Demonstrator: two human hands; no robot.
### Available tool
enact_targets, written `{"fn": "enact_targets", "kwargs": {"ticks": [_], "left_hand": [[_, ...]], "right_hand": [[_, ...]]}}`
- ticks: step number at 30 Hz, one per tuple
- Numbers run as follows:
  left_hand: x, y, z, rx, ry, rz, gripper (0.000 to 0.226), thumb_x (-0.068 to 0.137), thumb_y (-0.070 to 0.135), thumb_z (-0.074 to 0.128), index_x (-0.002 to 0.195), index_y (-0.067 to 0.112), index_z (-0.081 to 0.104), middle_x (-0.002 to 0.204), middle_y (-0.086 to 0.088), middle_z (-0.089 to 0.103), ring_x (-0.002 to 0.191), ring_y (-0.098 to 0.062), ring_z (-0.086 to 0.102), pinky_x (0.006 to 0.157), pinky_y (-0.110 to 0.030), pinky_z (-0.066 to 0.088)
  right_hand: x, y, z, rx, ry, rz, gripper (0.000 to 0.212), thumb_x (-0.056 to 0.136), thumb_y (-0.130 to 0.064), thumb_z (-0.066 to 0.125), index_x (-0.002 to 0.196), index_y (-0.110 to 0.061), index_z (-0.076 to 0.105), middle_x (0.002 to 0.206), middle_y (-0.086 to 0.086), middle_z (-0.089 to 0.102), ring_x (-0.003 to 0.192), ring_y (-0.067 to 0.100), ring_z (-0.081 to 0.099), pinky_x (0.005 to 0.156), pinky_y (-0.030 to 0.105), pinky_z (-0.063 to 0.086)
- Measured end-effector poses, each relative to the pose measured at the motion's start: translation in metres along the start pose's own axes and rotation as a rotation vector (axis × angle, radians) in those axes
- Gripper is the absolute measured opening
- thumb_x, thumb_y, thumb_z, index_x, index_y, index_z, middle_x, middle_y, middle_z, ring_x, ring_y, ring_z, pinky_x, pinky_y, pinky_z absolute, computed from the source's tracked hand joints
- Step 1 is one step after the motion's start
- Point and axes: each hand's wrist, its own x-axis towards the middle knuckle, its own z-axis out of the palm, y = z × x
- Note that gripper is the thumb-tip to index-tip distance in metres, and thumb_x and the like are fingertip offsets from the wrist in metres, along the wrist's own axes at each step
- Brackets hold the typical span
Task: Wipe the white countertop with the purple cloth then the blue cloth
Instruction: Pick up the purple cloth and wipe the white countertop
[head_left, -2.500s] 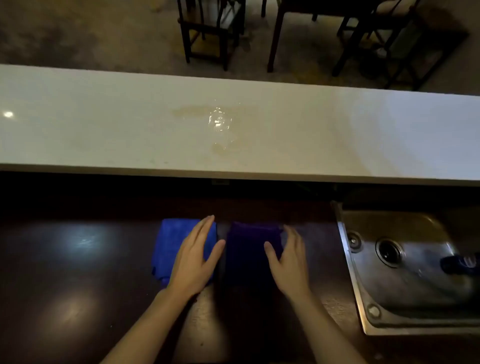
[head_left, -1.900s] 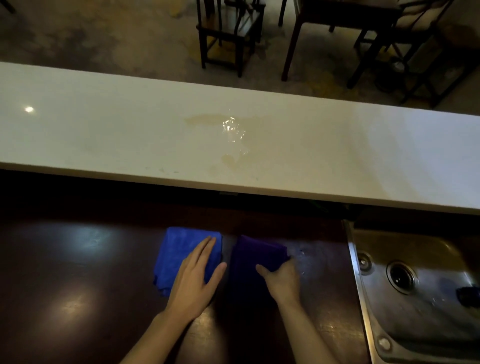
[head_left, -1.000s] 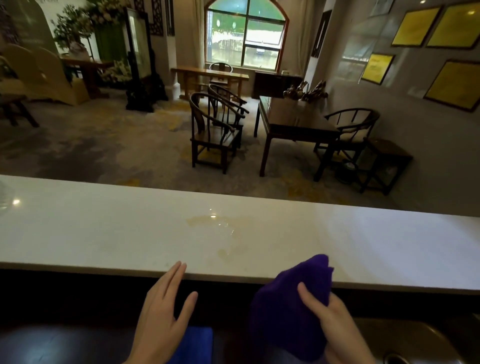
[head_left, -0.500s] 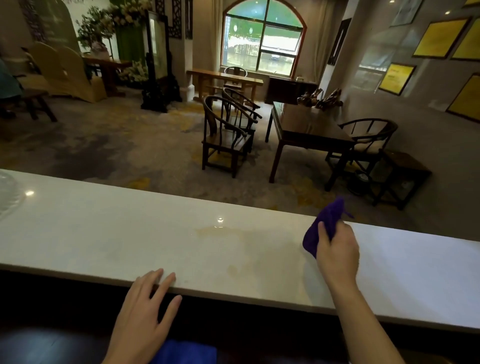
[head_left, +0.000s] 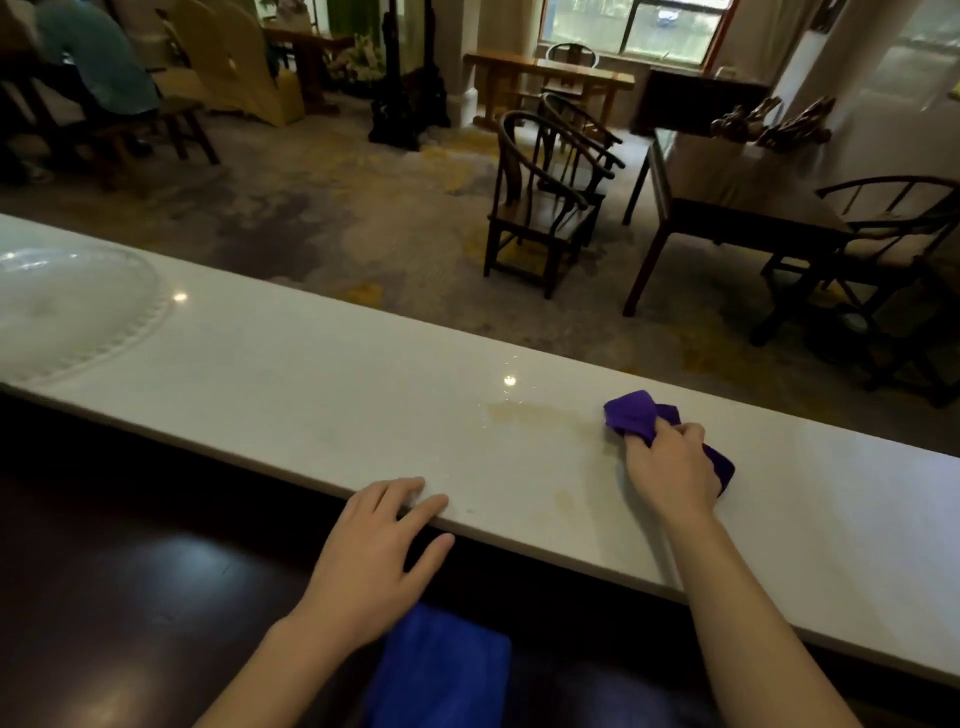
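The long white countertop (head_left: 311, 384) runs across the view. A yellowish wet stain (head_left: 535, 413) lies on it near the middle. My right hand (head_left: 670, 467) is shut on the bunched purple cloth (head_left: 636, 413) and presses it on the countertop just right of the stain. My left hand (head_left: 379, 551) is open, its fingertips resting on the countertop's near edge. The folded blue cloth (head_left: 441, 670) lies on the dark lower counter (head_left: 130, 597), partly under my left forearm.
A clear glass dish (head_left: 67, 306) sits on the countertop at the far left. Beyond the countertop are wooden chairs (head_left: 550, 192), a dark table (head_left: 737, 202) and a seated person (head_left: 93, 67) at the far left.
My right hand lifted the purple cloth off the lower counter, carried it up and set it down on the white countertop. My left hand left the blue cloth and moved to the countertop's edge.
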Motion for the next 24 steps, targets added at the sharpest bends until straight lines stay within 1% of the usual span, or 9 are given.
{"fn": "enact_targets", "kwargs": {"ticks": [3, 7, 10, 14, 16, 17, 19, 22, 24], "left_hand": [[-0.002, -0.001, 0.000, -0.002, -0.010, 0.009, 0.050, 0.096, 0.058, 0.039, 0.136, 0.032, 0.054, 0.140, 0.006, 0.051, 0.127, -0.015, 0.044, 0.110, -0.031, 0.033], [-0.004, -0.002, -0.002, 0.003, -0.030, 0.031, 0.053, 0.097, 0.058, 0.036, 0.142, 0.032, 0.049, 0.147, 0.004, 0.047, 0.133, -0.015, 0.040, 0.114, -0.031, 0.030], [-0.004, -0.003, -0.005, 0.011, -0.041, 0.048, 0.054, 0.097, 0.054, 0.039, 0.143, 0.028, 0.048, 0.149, 0.001, 0.045, 0.137, -0.017, 0.038, 0.116, -0.032, 0.030], [-0.005, -0.004, -0.006, 0.005, -0.045, 0.040, 0.055, 0.096, 0.051, 0.042, 0.143, 0.024, 0.047, 0.152, -0.002, 0.041, 0.141, -0.019, 0.033, 0.118, -0.033, 0.028], [-0.007, -0.007, -0.006, 0.006, -0.016, -0.014, 0.054, 0.096, 0.049, 0.043, 0.143, 0.022, 0.047, 0.152, -0.003, 0.040, 0.141, -0.019, 0.033, 0.118, -0.033, 0.029], [-0.009, -0.009, -0.006, 0.005, -0.002, -0.039, 0.054, 0.096, 0.047, 0.044, 0.143, 0.021, 0.047, 0.151, -0.005, 0.041, 0.141, -0.020, 0.033, 0.117, -0.034, 0.030], [-0.011, -0.011, -0.005, 0.010, 0.008, -0.060, 0.053, 0.095, 0.045, 0.047, 0.143, 0.021, 0.048, 0.151, -0.008, 0.041, 0.141, -0.022, 0.034, 0.117, -0.036, 0.032], [-0.013, -0.011, -0.004, 0.011, 0.006, -0.062, 0.053, 0.095, 0.045, 0.049, 0.143, 0.021, 0.047, 0.150, -0.008, 0.040, 0.141, -0.022, 0.033, 0.116, -0.037, 0.033], [-0.012, -0.009, -0.004, 0.009, 0.016, -0.065, 0.052, 0.095, 0.043, 0.050, 0.142, 0.020, 0.049, 0.148, -0.009, 0.042, 0.139, -0.023, 0.036, 0.114, -0.037, 0.036]], "right_hand": [[0.001, -0.027, 0.015, -0.005, -0.031, -0.055, 0.019, 0.098, -0.044, 0.049, 0.100, -0.026, 0.049, 0.128, 0.011, 0.048, 0.084, 0.021, 0.054, 0.074, 0.036, 0.047], [-0.011, -0.078, 0.039, 0.022, -0.082, -0.223, 0.022, 0.095, -0.050, 0.045, 0.095, -0.029, 0.049, 0.125, 0.007, 0.047, 0.088, 0.023, 0.055, 0.078, 0.040, 0.048], [-0.025, -0.114, 0.055, 0.047, -0.118, -0.337, 0.030, 0.093, -0.056, 0.040, 0.095, -0.029, 0.053, 0.122, 0.005, 0.047, 0.085, 0.022, 0.049, 0.075, 0.038, 0.040], [-0.046, -0.152, 0.073, 0.081, -0.172, -0.461, 0.055, 0.089, -0.069, 0.030, 0.106, -0.028, 0.063, 0.118, 0.002, 0.044, 0.085, 0.021, 0.049, 0.074, 0.038, 0.039], [-0.057, -0.164, 0.080, 0.079, -0.189, -0.517, 0.067, 0.087, -0.076, 0.023, 0.114, -0.030, 0.064, 0.119, 0.001, 0.042, 0.087, 0.020, 0.049, 0.073, 0.039, 0.038], [-0.061, -0.168, 0.083, 0.076, -0.189, -0.542, 0.069, 0.088, -0.077, 0.022, 0.117, -0.030, 0.063, 0.122, 0.001, 0.043, 0.089, 0.020, 0.050, 0.073, 0.039, 0.038], [-0.066, -0.170, 0.088, 0.066, -0.177, -0.576, 0.065, 0.091, -0.073, 0.024, 0.125, -0.031, 0.060, 0.128, 0.003, 0.044, 0.095, 0.020, 0.052, 0.073, 0.038, 0.038], [-0.066, -0.166, 0.091, 0.041, -0.159, -0.605, 0.053, 0.096, -0.061, 0.035, 0.136, -0.031, 0.054, 0.136, 0.004, 0.043, 0.108, 0.023, 0.056, 0.073, 0.037, 0.044], [-0.068, -0.161, 0.091, -0.004, -0.123, -0.641, 0.051, 0.098, -0.055, 0.038, 0.141, -0.030, 0.050, 0.139, 0.006, 0.043, 0.112, 0.024, 0.056, 0.072, 0.037, 0.045]]}}
